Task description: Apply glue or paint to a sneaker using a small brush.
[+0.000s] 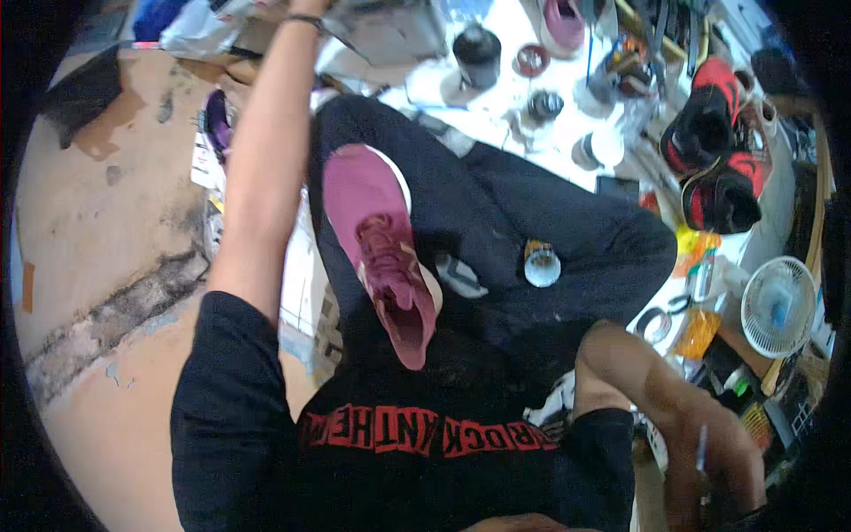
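My left arm stretches to the top edge, where my left hand (310, 9) is cut off, fingers hidden, beside a grey container (399, 27). At lower right my right hand (727, 461) is blurred, closed around a thin pale tool (702, 448). A pink sneaker (368, 191) with maroon laces lies sole-down across my dark trousers (567, 230). Beside it on the trousers are a small open tin (542, 268) and a crumpled grey cloth (461, 275).
A white work surface (523, 120) holds dark cups (477, 58), jars and another pink shoe (563, 19). Red-black sneakers (720, 191) sit at right, above a white fan (777, 306) and clutter. A purple shoe (217, 124) is behind my left arm, beside a stained floor (106, 222).
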Demonstrator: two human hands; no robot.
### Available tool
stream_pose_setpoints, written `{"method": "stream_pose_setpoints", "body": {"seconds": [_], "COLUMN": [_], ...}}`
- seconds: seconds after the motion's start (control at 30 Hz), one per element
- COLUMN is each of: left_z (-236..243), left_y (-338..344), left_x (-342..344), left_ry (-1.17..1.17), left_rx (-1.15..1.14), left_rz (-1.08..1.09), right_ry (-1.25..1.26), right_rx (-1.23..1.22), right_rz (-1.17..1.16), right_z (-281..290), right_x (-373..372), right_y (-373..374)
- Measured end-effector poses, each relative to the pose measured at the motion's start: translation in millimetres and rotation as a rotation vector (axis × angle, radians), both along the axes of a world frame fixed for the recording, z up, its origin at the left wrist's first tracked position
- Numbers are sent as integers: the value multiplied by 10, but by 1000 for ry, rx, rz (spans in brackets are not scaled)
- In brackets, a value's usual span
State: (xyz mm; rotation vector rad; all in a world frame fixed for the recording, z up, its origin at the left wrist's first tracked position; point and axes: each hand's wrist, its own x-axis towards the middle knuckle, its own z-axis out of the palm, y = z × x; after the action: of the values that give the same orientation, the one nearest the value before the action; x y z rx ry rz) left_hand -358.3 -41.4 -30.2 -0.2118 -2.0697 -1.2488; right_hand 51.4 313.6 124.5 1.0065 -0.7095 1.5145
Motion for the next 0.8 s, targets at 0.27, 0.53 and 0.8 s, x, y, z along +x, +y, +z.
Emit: {"method": "stream_pose_setpoints", "body": {"seconds": [0.27,0.53,0.8], "left_z": [-50,49,206], "left_y": [74,194,225], "left_x": [57,206,195], "left_ry": [95,109,116], "left_rx": [-90,-70,234], "left_rz": [63,45,-66], "right_ry": [292,399,509], "right_rx": [-123,-278,-300], "right_rz": [-94,196,236], "right_z": [85,92,107], "right_x": [-30,91,137], "right_y": [-208,-218,-51]}}
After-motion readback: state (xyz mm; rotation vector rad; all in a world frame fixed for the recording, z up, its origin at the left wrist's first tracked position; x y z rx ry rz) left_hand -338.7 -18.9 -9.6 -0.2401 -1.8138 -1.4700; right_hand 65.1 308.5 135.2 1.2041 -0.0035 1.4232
